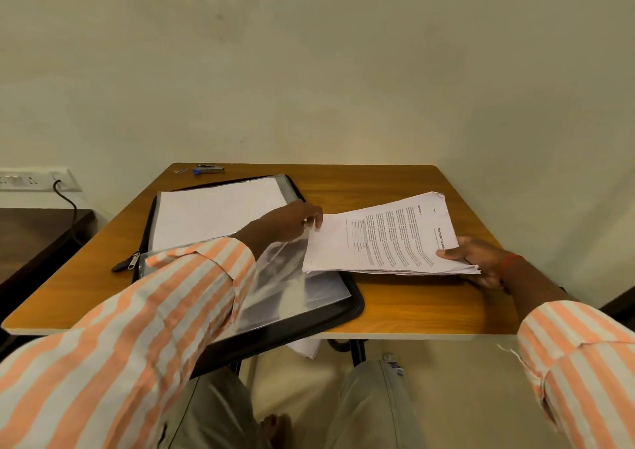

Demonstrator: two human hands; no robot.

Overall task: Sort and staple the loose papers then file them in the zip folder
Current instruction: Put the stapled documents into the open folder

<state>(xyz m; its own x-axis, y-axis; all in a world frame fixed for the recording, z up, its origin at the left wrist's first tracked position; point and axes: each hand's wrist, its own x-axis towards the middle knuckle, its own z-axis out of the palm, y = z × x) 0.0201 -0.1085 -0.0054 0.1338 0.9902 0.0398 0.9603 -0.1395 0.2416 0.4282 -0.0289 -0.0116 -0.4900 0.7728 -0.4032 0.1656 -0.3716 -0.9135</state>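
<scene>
**Fingers at both ends of the stack [381, 239]**

Right fingers [450, 254] pinch the stack's right edge, thumb on top, holding the sheets just above the surface [412, 306]. Left fingers [315, 222] curl at the stack's left corner and seem to pinch the lip of the clear pocket [292, 276] in the open folder [355, 306]. To do this well, I should keep that lip lifted wide, square the sheets first, and slide them in flat and low so no corner catches. The stapler [208, 169] lies at the far edge.
</scene>
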